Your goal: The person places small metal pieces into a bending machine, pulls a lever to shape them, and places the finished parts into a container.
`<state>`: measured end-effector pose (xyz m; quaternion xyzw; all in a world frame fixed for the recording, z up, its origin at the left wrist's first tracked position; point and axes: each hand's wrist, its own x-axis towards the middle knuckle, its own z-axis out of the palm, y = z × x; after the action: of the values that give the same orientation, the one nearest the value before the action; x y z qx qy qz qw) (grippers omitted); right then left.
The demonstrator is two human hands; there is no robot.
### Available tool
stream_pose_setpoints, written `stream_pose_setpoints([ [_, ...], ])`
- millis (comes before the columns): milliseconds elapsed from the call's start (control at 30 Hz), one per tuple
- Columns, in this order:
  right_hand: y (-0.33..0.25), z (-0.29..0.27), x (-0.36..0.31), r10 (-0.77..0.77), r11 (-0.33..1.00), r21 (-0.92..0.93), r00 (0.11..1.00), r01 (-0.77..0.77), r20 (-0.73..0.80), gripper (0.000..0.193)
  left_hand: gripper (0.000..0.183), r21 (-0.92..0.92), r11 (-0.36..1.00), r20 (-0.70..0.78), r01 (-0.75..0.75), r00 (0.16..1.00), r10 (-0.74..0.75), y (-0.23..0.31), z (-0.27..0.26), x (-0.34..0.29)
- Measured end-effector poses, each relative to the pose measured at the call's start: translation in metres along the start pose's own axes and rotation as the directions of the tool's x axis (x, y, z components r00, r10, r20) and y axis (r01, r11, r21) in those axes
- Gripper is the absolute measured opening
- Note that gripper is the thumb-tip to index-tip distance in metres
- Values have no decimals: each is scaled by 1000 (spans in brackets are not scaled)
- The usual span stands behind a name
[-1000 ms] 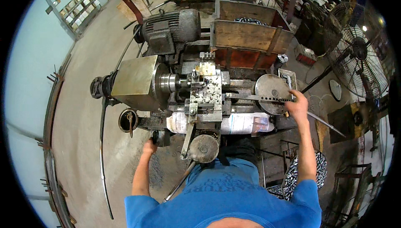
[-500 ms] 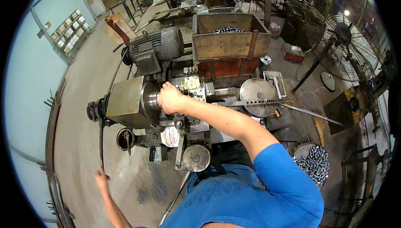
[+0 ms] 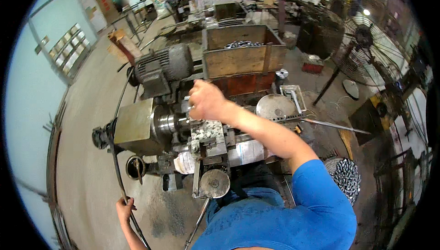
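My left hand is low on the left, its fingers wrapped round a long dark lever bar that runs down from the rear end of a lathe's headstock. My right hand hangs over the lathe's carriage, just right of the shiny spindle nose. Its fingers are curled closed, and whatever they may hold is hidden. Near my body, a round metal disc sits at the front of the machine.
Behind the lathe stand an electric motor and a wooden crate with metal parts inside. A basket of small shiny parts lies at right. A large fan stands beyond it. A round tray and a steel handle flank the right end.
My right hand has left the spindle nose and moved right, over the carriage. The bar at my left hand now slants further toward me, extending past the hand. The whole view has shifted slightly.
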<state>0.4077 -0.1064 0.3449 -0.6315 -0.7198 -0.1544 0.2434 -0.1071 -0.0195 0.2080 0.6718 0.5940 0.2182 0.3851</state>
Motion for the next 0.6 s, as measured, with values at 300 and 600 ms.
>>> stream_pose_setpoints([
  [300,75,-66,-49,301,933,-76,881,-351,-365,52,16,-280,946,-27,164,984,-179,-9,18,44],
  [600,62,-77,-384,915,234,-164,274,-958,-296,40,26,-318,934,104,164,985,-138,-10,5,28],
])
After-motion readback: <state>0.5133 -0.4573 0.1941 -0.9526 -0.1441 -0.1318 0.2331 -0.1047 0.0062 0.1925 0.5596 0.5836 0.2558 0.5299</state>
